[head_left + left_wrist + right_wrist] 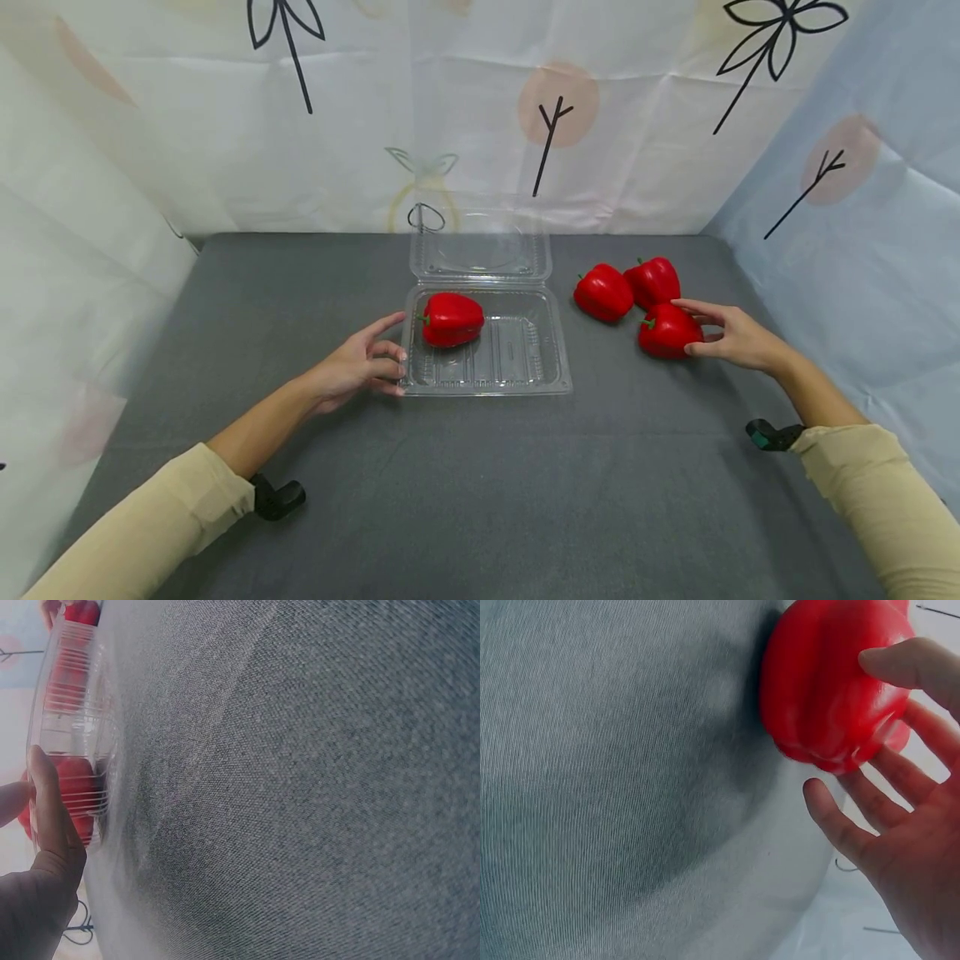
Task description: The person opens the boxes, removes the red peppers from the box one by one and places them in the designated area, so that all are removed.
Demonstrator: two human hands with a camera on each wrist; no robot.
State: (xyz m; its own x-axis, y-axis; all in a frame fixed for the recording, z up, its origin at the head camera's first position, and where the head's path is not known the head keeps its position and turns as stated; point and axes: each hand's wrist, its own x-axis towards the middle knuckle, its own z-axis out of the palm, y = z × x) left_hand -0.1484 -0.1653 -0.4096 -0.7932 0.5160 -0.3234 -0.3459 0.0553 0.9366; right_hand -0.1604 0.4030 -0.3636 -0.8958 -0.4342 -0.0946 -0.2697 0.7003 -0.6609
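Observation:
An opened clear plastic clamshell container (525,387) lies on the grey cloth, its lid folded back. Inside, on the left, rests one red bell pepper (453,321) on its side, stem pointing left. My left hand (348,367) touches the container's left rim with loosely spread fingertips; the left wrist view has the fingers against the ribbed wall (82,791). At the right, my right hand (738,337) holds another red bell pepper (667,333), thumb on its near side and fingers behind. In the right wrist view the thumb presses this pepper's skin while one finger stands off it.
Two more red bell peppers, one on the left (603,293) and one behind (652,282), sit close beside the held one. A grey cloth (480,500) covers the table. Patterned white fabric (480,108) hangs along the back, with pale fabric on both sides.

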